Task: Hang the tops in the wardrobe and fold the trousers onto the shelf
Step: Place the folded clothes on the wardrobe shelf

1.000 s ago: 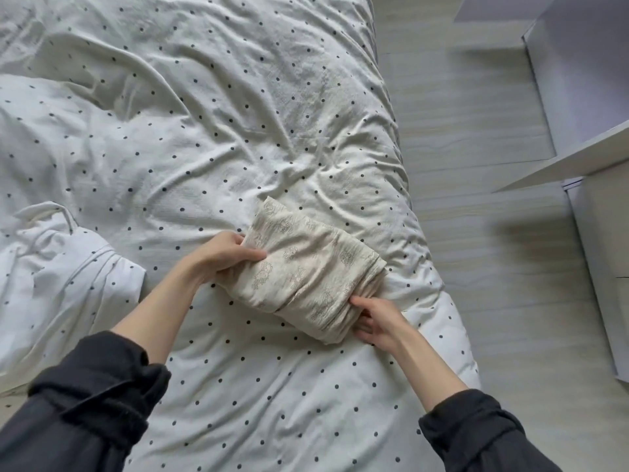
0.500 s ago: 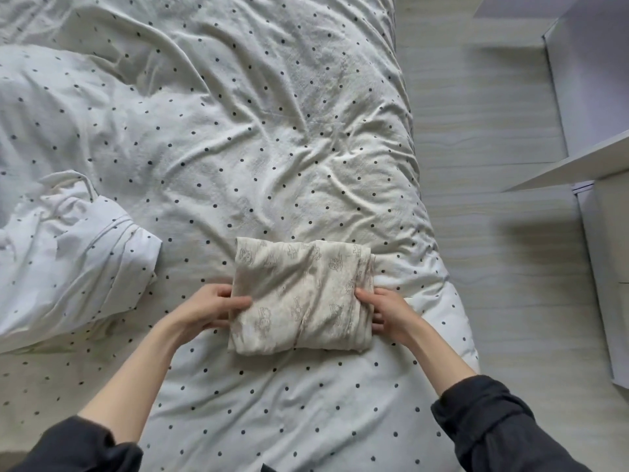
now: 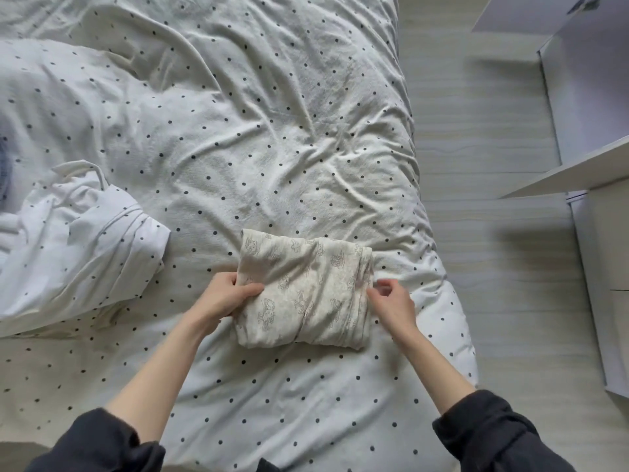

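We record two forearms, bare from wrist to well above mid-forearm, each ending in a bare hand: left hand (image 3: pixel 223 296), right hand (image 3: pixel 391 303). Each arm wears a dark charcoal sleeve of soft, matte fabric, left sleeve (image 3: pixel 98 444) and right sleeve (image 3: pixel 490 434), both pushed up and bunched in thick folds. We note no rings, watch or markings.

Left hand (image 3: pixel 223 296) curled, gripping; right hand (image 3: pixel 391 301) seemingly loose, blurred fingers (image 3: pixel 383 288).
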A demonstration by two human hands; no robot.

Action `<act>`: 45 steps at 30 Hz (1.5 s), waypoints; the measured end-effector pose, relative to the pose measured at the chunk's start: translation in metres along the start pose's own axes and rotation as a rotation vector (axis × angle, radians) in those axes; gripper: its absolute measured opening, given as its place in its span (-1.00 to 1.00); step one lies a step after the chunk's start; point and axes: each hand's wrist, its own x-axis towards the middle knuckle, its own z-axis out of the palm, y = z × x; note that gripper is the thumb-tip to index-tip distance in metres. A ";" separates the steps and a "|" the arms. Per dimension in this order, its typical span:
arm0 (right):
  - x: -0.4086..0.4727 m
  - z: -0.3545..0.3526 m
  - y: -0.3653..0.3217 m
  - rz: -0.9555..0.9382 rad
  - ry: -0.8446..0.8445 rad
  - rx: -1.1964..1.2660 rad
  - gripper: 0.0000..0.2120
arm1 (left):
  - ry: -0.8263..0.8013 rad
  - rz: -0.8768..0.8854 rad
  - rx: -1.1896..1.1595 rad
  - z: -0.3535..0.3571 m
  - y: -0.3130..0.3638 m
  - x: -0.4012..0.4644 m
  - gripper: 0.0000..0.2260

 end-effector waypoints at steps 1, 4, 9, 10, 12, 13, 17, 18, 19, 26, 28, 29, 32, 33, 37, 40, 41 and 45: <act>-0.009 0.000 -0.004 -0.172 0.091 -0.096 -0.73 | 0.027 0.029 0.009 0.002 0.002 -0.004 -0.92; -0.036 0.014 -0.028 -0.323 -0.306 0.096 -0.67 | 0.061 0.105 0.056 0.010 0.010 -0.010 -0.96; -0.028 0.044 -0.039 0.154 -0.731 0.571 -0.52 | 0.005 0.242 0.225 0.038 0.027 -0.019 -0.78; -0.024 0.041 -0.040 0.213 -0.735 0.611 -0.45 | -0.024 0.263 0.273 0.048 0.029 -0.020 -0.75; -0.018 0.028 -0.036 0.257 -0.720 0.644 -0.37 | -0.084 0.283 0.346 0.067 0.032 -0.021 -0.71; -0.015 0.020 -0.031 0.253 -0.701 0.656 -0.36 | -0.110 0.293 0.356 0.076 0.030 -0.021 -0.66; -0.009 -0.008 -0.014 0.183 -0.595 0.722 -0.43 | -0.025 0.477 0.395 0.107 0.025 -0.029 -0.70; -0.009 -0.012 -0.012 0.158 -0.570 0.714 -0.48 | 0.084 0.545 0.361 0.109 0.020 -0.032 -0.74; -0.010 -0.012 -0.011 0.135 -0.556 0.702 -0.53 | 0.229 0.587 0.281 0.106 0.016 -0.036 -0.75; -0.040 0.025 -0.054 -0.125 -0.606 0.273 -0.49 | 0.224 -0.016 -0.434 0.036 -0.018 -0.031 -0.54; -0.041 0.035 -0.060 -0.171 -0.502 0.163 -0.51 | 0.091 -0.062 -0.380 0.023 -0.017 -0.024 -0.31; -0.039 0.037 -0.057 -0.181 -0.445 0.117 -0.50 | 0.043 -0.061 -0.308 0.020 -0.016 -0.021 -0.23; -0.031 0.032 -0.041 -0.189 -0.271 0.019 -0.54 | 0.000 -0.021 -0.128 0.022 -0.009 -0.019 -0.46; -0.030 0.028 -0.038 -0.181 -0.252 0.033 -0.57 | 0.038 -0.016 -0.125 0.025 -0.009 -0.016 -0.61; -0.033 0.022 -0.040 0.010 -0.421 0.367 -0.61 | 0.049 0.001 -0.140 0.024 0.008 -0.018 -0.92; -0.037 0.023 -0.056 0.094 -0.618 0.560 -0.67 | -0.078 0.141 -0.181 0.010 0.037 -0.035 -0.91; -0.040 0.022 -0.062 0.094 -0.672 0.617 -0.68 | -0.109 0.211 -0.192 0.007 0.049 -0.044 -0.92; -0.036 0.009 -0.081 0.034 -0.691 0.804 -0.54 | -0.255 0.373 -0.354 0.017 0.092 -0.068 -0.86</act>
